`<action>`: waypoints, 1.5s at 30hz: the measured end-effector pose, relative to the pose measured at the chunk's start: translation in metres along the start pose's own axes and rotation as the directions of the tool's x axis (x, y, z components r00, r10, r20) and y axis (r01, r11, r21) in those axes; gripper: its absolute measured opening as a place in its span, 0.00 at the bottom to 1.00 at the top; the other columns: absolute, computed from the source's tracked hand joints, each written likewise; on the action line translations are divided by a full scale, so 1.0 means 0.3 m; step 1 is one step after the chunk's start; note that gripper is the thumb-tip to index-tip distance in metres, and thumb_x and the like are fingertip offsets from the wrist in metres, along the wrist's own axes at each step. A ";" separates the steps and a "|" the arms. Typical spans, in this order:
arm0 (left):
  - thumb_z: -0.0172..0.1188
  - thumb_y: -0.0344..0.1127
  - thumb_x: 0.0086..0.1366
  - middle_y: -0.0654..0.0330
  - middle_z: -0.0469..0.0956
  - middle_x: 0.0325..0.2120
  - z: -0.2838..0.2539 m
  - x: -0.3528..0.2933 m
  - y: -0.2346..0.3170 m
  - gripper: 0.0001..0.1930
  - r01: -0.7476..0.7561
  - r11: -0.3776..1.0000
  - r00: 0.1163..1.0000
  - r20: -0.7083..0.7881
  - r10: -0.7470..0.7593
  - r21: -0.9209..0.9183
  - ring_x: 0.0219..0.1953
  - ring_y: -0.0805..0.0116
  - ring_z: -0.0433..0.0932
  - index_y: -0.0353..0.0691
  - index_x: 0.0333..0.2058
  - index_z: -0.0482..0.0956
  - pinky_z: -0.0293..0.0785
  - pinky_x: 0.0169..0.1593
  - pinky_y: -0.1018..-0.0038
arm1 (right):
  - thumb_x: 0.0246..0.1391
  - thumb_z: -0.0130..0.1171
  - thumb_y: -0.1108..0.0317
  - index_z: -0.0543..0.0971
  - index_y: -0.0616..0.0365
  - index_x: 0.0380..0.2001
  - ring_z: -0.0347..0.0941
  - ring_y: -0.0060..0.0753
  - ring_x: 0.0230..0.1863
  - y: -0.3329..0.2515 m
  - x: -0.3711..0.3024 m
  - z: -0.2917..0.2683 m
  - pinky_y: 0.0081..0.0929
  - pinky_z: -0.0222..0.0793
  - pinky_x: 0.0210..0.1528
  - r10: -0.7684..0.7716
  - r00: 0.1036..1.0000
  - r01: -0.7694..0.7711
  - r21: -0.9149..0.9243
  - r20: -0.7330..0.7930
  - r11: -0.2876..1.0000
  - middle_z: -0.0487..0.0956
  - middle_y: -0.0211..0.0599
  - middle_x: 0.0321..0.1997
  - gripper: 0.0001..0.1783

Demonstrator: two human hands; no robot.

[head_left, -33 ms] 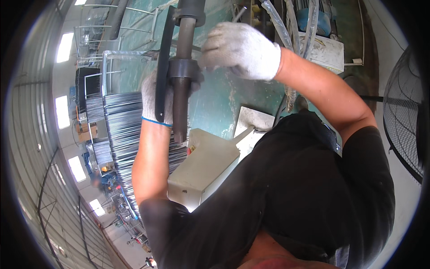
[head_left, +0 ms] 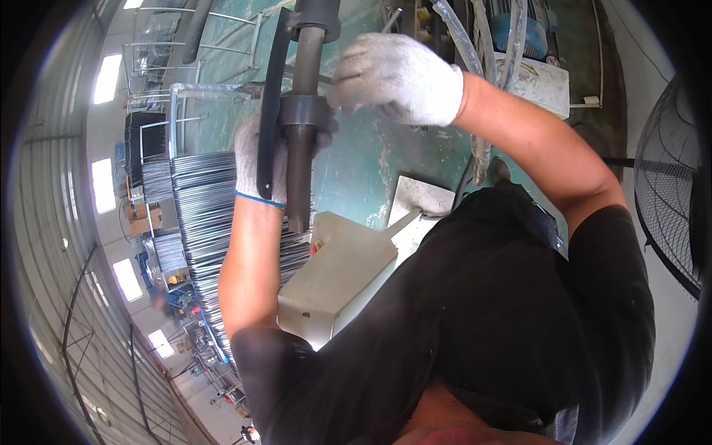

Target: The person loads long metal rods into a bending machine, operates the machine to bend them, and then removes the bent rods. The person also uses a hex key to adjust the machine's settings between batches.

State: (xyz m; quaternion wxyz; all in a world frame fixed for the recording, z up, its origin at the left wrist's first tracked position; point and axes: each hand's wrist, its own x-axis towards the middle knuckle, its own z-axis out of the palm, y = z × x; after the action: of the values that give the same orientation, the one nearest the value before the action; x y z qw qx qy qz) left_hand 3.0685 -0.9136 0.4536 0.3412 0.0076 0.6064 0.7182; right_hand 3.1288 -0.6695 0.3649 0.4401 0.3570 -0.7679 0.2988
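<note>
- Thin metal rods (head_left: 215, 230) lay stacked.
- The gloved left hand (head_left: 249, 159) was behind a black strip (head_left: 270, 122) (mostly hidden; its grip I could not tell).
- A dark bar (head_left: 300, 174) with a thick collar (head_left: 302, 111) ran beside the strip.
- The gloved right hand (head_left: 397, 78) was curled near the collar; I could not tell whether it held anything.

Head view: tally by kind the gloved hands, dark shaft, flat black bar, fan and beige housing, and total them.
Gloved hands (left hand, right hand): 2
Dark shaft: 1
Flat black bar: 1
Fan: 1
Beige housing: 1
Total: 6
</note>
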 end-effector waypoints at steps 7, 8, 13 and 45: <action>0.40 0.48 0.85 0.35 0.82 0.42 0.022 -0.011 -0.006 0.28 -0.083 0.979 0.996 -0.021 0.088 0.185 0.34 0.48 0.87 0.21 0.56 0.70 0.86 0.30 0.67 | 0.42 0.67 0.75 0.86 0.53 0.46 0.80 0.49 0.50 0.029 0.044 -0.036 0.46 0.78 0.53 -0.205 0.972 0.218 -0.114 0.118 0.969 0.84 0.38 0.47 0.22; 0.40 0.49 0.85 0.35 0.82 0.42 0.019 -0.014 -0.009 0.28 -0.109 0.964 0.993 -0.025 0.119 0.241 0.34 0.49 0.87 0.22 0.56 0.70 0.86 0.29 0.68 | 0.43 0.68 0.75 0.86 0.53 0.46 0.81 0.49 0.49 0.023 0.056 -0.045 0.46 0.78 0.53 -0.213 0.963 0.233 -0.115 0.166 0.966 0.84 0.38 0.48 0.22; 0.41 0.48 0.85 0.37 0.83 0.42 0.037 -0.009 -0.002 0.27 -0.066 0.987 0.997 -0.037 0.072 0.150 0.34 0.50 0.87 0.23 0.55 0.70 0.86 0.29 0.68 | 0.45 0.69 0.76 0.86 0.55 0.46 0.81 0.51 0.47 -0.029 -0.052 0.041 0.44 0.79 0.49 0.060 0.998 -0.059 -0.035 0.005 0.998 0.84 0.40 0.46 0.21; 0.45 0.37 0.82 0.45 0.85 0.33 -0.065 0.093 -0.025 0.19 -0.257 0.890 0.966 0.112 0.232 0.376 0.26 0.62 0.84 0.24 0.50 0.77 0.79 0.25 0.72 | 0.75 0.51 0.49 0.84 0.59 0.43 0.79 0.71 0.46 -0.499 -0.061 0.276 0.53 0.75 0.50 0.987 0.068 -0.949 0.297 -0.146 0.110 0.84 0.61 0.40 0.23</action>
State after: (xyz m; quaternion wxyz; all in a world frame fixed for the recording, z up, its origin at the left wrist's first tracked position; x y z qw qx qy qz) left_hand 3.0425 -0.9163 0.4307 0.2591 0.1742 0.7194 0.6205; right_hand 3.2184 -0.8132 0.3344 0.2199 -0.2698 -0.7093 0.6130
